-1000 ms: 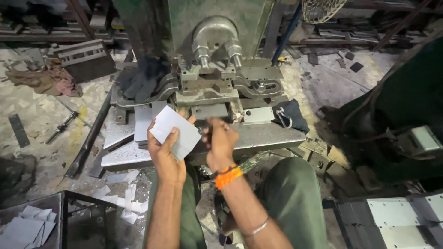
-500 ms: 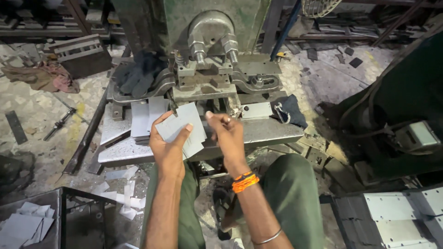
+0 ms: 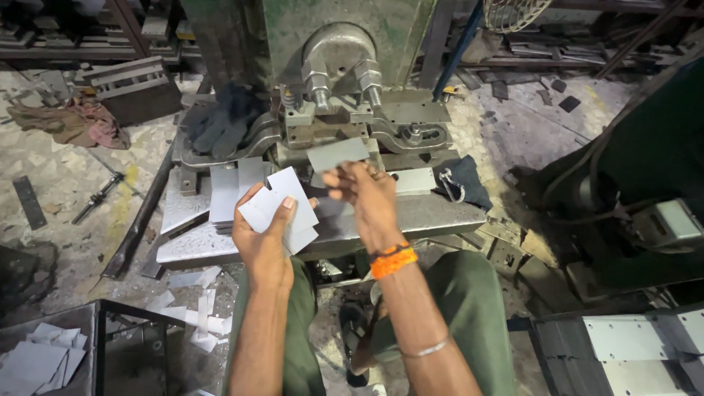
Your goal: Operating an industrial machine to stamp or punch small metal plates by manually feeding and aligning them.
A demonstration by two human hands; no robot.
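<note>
Since half a second ago: right hand (image 3: 367,194) lifted a single grey metal blank (image 3: 337,154) off the stack and carried it up toward the press die (image 3: 345,125); left hand (image 3: 268,235) roughly where it was, stack of blanks (image 3: 282,209) fanned slightly wider.

Lower left of frame: dark bin (image 3: 44,345) holding pale cut pieces (image 3: 37,363). More pale offcuts (image 3: 194,323) on the floor beside it.

Left of centre: flat sheets (image 3: 227,192) piled on the press table (image 3: 433,213), dark gloves (image 3: 220,121) above them.

Centre: left hand half closed, thumb across the face of the stack of blanks, fingers curled behind; clamped on it. Stack tilted, corners toward upper right, held just above the table's front edge.

Right of centre: right hand pinched shut on the metal blank, fingertips gripping its lower edge. Blank rectangular, long axis running left to right with the right end slightly higher, lying nearly flat, just in front of the die. Orange band (image 3: 392,260) at the wrist.

Right: dark cloth (image 3: 462,183) on the table end; perforated pale plates (image 3: 645,352) in lower right corner.
</note>
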